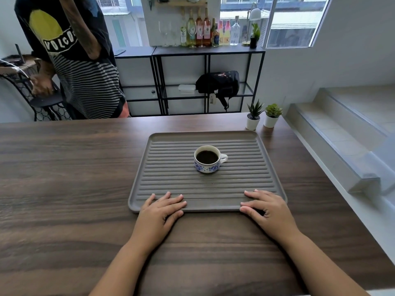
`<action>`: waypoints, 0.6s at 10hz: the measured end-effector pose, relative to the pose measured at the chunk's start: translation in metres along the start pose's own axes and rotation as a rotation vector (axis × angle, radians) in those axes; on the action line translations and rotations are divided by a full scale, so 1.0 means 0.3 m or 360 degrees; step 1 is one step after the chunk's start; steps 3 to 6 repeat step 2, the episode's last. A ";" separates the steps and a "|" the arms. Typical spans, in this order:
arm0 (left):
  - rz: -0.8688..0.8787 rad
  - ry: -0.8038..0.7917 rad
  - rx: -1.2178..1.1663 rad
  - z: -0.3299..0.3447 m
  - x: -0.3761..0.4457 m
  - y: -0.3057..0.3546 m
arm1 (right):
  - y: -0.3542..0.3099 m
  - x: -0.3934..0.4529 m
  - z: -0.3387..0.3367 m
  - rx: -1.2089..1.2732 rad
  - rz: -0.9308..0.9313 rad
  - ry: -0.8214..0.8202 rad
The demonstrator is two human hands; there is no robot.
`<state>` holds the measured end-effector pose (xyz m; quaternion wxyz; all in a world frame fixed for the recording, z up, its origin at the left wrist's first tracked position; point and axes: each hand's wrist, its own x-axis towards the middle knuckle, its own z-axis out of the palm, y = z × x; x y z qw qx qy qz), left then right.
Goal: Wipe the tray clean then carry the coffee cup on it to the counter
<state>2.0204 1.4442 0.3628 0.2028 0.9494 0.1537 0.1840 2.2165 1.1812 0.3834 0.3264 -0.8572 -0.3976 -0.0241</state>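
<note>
— What colour is the tray (171, 180) beyond the hands?
— Grey-brown, ribbed with stripes. The cup (207, 165) on it is white with blue flowers, coffee black.
— And the tabletop (64, 189)?
— Dark wood grain.

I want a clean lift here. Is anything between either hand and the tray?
Nothing visible. The left hand and right hand already rest on the near rim of the grey ribbed tray; the blue-patterned white coffee cup stands mid-tray, clear of both.

Tray (166, 167): matt grey, ribbed, plastic-like. Coffee cup (207, 166): glossy glazed ceramic, blue floral print. Surface (74, 178): dark wood-grain, smooth satin finish.
</note>
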 end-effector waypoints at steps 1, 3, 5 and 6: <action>0.0009 0.0019 0.0030 -0.005 0.002 -0.004 | 0.006 0.004 0.009 -0.0021 -0.0021 0.0051; 0.0046 0.0011 0.0077 0.002 -0.008 0.008 | 0.006 -0.004 0.016 0.0046 -0.0023 0.0104; 0.0046 0.0011 0.0077 0.002 -0.008 0.008 | 0.006 -0.004 0.016 0.0046 -0.0023 0.0104; 0.0046 0.0011 0.0077 0.002 -0.008 0.008 | 0.006 -0.004 0.016 0.0046 -0.0023 0.0104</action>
